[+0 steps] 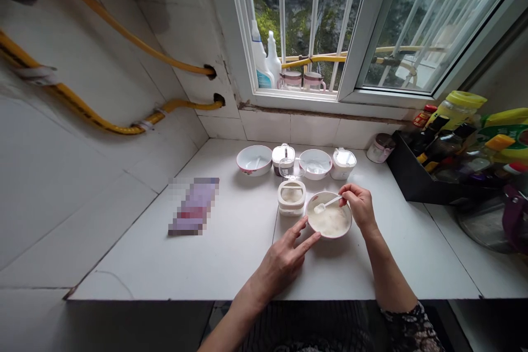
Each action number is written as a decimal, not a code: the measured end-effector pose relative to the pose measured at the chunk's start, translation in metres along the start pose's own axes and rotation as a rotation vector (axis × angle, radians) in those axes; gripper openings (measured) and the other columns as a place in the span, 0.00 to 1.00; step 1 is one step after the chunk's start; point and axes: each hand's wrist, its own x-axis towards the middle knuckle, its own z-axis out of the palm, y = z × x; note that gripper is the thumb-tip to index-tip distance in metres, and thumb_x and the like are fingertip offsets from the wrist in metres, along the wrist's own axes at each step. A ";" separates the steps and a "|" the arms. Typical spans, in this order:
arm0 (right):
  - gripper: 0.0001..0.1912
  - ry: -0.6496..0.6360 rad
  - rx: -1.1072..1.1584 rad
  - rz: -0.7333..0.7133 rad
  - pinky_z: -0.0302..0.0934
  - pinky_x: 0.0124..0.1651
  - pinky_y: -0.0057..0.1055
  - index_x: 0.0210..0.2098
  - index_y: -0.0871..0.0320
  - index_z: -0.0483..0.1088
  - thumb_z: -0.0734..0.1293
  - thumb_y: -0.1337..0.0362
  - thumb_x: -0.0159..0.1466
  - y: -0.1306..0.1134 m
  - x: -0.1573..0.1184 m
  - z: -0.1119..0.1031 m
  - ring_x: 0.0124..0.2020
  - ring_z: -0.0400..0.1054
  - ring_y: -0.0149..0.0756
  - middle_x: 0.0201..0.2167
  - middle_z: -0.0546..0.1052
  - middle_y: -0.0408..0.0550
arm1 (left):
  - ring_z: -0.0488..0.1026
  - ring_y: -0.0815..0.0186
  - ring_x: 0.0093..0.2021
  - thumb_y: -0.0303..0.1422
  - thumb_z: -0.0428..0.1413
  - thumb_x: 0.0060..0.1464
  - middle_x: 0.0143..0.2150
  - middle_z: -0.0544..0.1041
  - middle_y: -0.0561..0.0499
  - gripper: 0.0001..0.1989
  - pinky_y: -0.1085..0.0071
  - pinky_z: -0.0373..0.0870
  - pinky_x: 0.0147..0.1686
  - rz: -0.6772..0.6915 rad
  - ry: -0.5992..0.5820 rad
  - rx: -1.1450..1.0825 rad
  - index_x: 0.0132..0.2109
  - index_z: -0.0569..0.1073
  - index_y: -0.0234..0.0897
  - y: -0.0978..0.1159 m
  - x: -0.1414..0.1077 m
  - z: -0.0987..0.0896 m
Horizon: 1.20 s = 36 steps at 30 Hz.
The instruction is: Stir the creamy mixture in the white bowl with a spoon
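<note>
A small white spoon (328, 204) is pinched in my right hand (359, 204), its bowl over the pale, whitish contents of a round bowl (329, 235). Whether the spoon touches the contents I cannot tell. My left hand (289, 253) has its fingers spread, with fingertips resting against the bowl's left and near side. Just left of the bowl stands a white seasoning jar (291, 210) with its clear lid raised and pale contents inside. Behind are a white bowl (254, 160), a jar with dark contents (282, 160), another white bowl (315, 164) and a lidded white jar (344, 164).
A blurred purple packet (193, 206) lies on the white counter (239, 253) at left. At right stand a brown-lidded jar (380, 148), a black box (412, 179) of bottles and a glass pot lid (482, 225). Yellow hoses (165, 60) cross the left wall.
</note>
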 end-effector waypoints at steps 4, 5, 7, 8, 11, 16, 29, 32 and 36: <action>0.05 0.005 0.118 0.014 0.62 0.32 0.31 0.21 0.56 0.70 0.63 0.64 0.49 -0.003 0.004 0.003 0.20 0.64 0.33 0.13 0.70 0.40 | 0.65 0.55 0.64 0.14 0.44 0.53 0.72 0.50 0.40 0.35 0.60 0.76 0.54 0.007 0.003 0.001 0.67 0.61 0.40 -0.001 -0.001 0.001; 0.05 0.008 0.133 -0.006 0.62 0.33 0.32 0.23 0.56 0.70 0.64 0.63 0.50 -0.005 0.003 0.006 0.21 0.65 0.33 0.14 0.70 0.40 | 0.65 0.55 0.64 0.14 0.44 0.53 0.72 0.51 0.41 0.36 0.60 0.76 0.54 0.007 0.005 0.002 0.67 0.61 0.40 -0.001 -0.001 0.001; 0.05 0.006 0.136 -0.089 0.64 0.35 0.34 0.27 0.56 0.70 0.64 0.62 0.54 -0.008 0.001 0.014 0.23 0.68 0.35 0.17 0.73 0.41 | 0.65 0.55 0.64 0.14 0.44 0.53 0.72 0.51 0.41 0.36 0.60 0.76 0.54 0.007 0.012 0.004 0.67 0.61 0.41 -0.001 -0.001 0.002; 0.06 0.001 0.119 -0.152 0.64 0.37 0.34 0.29 0.56 0.70 0.64 0.61 0.56 -0.009 -0.001 0.019 0.25 0.69 0.36 0.19 0.74 0.41 | 0.65 0.55 0.64 0.14 0.44 0.52 0.72 0.50 0.41 0.36 0.60 0.76 0.54 0.006 0.015 0.004 0.67 0.61 0.41 -0.001 -0.001 0.002; 0.05 -0.021 -0.053 -0.414 0.64 0.40 0.37 0.35 0.55 0.69 0.63 0.62 0.63 -0.010 -0.009 0.033 0.30 0.71 0.38 0.25 0.78 0.44 | 0.66 0.55 0.64 0.14 0.44 0.52 0.72 0.49 0.41 0.36 0.60 0.76 0.54 0.013 0.030 0.009 0.66 0.62 0.39 -0.001 -0.001 0.003; 0.10 -0.186 -0.426 -0.914 0.60 0.48 0.41 0.36 0.54 0.70 0.59 0.72 0.65 -0.007 -0.014 0.042 0.32 0.70 0.38 0.28 0.78 0.45 | 0.65 0.55 0.64 0.14 0.44 0.54 0.72 0.51 0.40 0.33 0.61 0.76 0.54 0.009 0.039 0.001 0.65 0.64 0.39 -0.001 0.000 0.004; 0.07 0.064 -0.399 -0.590 0.62 0.40 0.37 0.27 0.53 0.69 0.61 0.70 0.57 0.005 -0.005 -0.005 0.31 0.67 0.40 0.21 0.74 0.43 | 0.68 0.56 0.62 0.15 0.45 0.55 0.71 0.53 0.40 0.34 0.60 0.76 0.53 -0.013 -0.010 -0.020 0.67 0.61 0.40 -0.001 -0.002 0.000; 0.09 -0.037 -0.503 -0.629 0.60 0.45 0.38 0.24 0.54 0.68 0.59 0.71 0.56 0.009 -0.005 0.001 0.26 0.65 0.35 0.21 0.74 0.41 | 0.68 0.57 0.62 0.15 0.45 0.56 0.71 0.52 0.40 0.34 0.61 0.77 0.53 -0.012 -0.008 -0.026 0.67 0.61 0.41 -0.001 -0.002 0.000; 0.09 -0.139 -0.504 -0.589 0.59 0.46 0.37 0.22 0.54 0.67 0.58 0.70 0.56 0.007 -0.009 0.012 0.24 0.65 0.34 0.21 0.75 0.41 | 0.66 0.56 0.63 0.14 0.44 0.56 0.72 0.52 0.41 0.34 0.63 0.77 0.52 -0.005 0.004 -0.022 0.67 0.60 0.41 0.000 0.000 -0.001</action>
